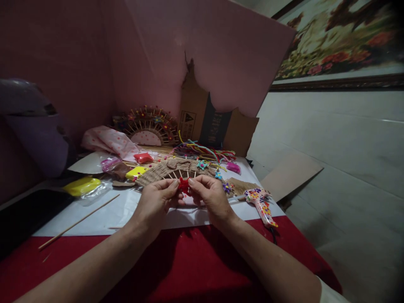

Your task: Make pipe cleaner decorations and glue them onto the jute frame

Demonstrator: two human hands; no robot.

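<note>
In the middle, the left hand [158,200] and right hand [213,198] pinch a fuzzy red piece [184,185]. Behind, right of center, the brown cardboard [197,115] has a black triangle warning sign and a dark band with letters too blurry to read.

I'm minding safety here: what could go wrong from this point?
The flower-patterned glue gun lies with its nozzle toward the right hand; if hot, it might burn. The small fuzzy red piece, pinched by that and the left hand, could slip. Either hand might bump the woven tan arch behind.
</note>
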